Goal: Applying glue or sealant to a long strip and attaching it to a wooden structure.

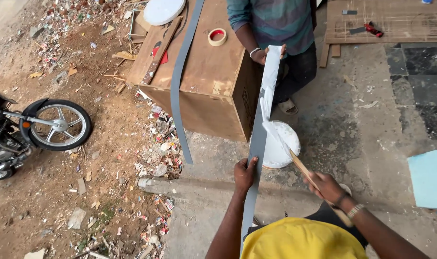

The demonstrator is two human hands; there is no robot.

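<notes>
Head view, looking down. Left hand (245, 173) grips the near part of a long grey strip (257, 148), fingers wrapped round its left edge, thumb on its face. Right hand (327, 187) is closed round the wooden handle of a brush (295, 158); the bristle end, loaded white, lies on the strip just above the white bucket (281, 144). The bucket stands on the concrete floor (372, 124), close to the front right corner of the plywood box (213, 81).

Strip runs away from the wearer, rising to a co-worker's hand (269, 53), which holds its far end. Far half is already coated white; the near half, down to the left hand, shows bare grey.

Judgement on doing this well:
- Keep the strip taut between the two holders, so the brush meets a firm face and not a sagging one.
- Draw the brush along the length, not across; a narrow face sheds paste over the edges.
- Keep the wet stretch over the bucket, so drips fall in.
- Left thumb sits on uncoated grey; best shift the grip to the edges before the white reaches it.

A second grey strip (180, 81) hangs over the box's front edge, beside a tape roll (217, 37).
</notes>
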